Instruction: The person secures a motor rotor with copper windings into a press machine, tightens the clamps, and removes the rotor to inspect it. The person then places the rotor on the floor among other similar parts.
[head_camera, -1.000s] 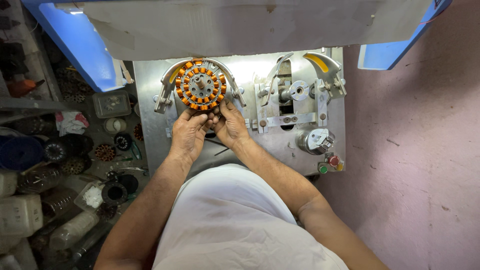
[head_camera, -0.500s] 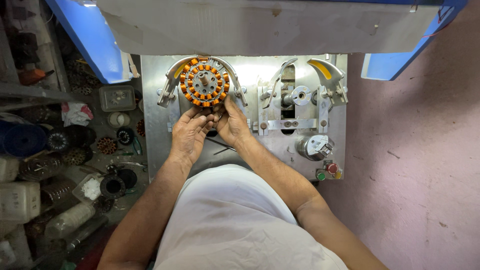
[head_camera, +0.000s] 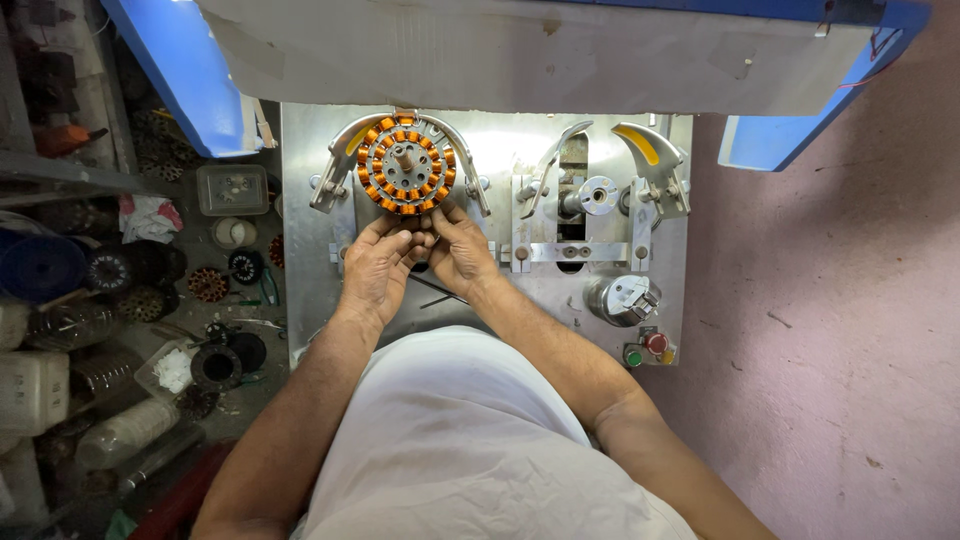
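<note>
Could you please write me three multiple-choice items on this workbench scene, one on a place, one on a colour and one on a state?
1. Where is the round wound stator?
A. on the floor
B. on the left station of the metal plate
C. in a box

2. What colour are its coils?
A. orange
B. blue
C. white

3. What are the left hand and right hand doing?
A. resting apart at the plate's edges
B. lifting the stator clear
C. meeting, fingers together, at the stator's lower edge

Answers: 1 B, it sits between the left curved arms; 2 A, orange windings ring the hub; 3 C, the fingertips meet just below it.
</note>
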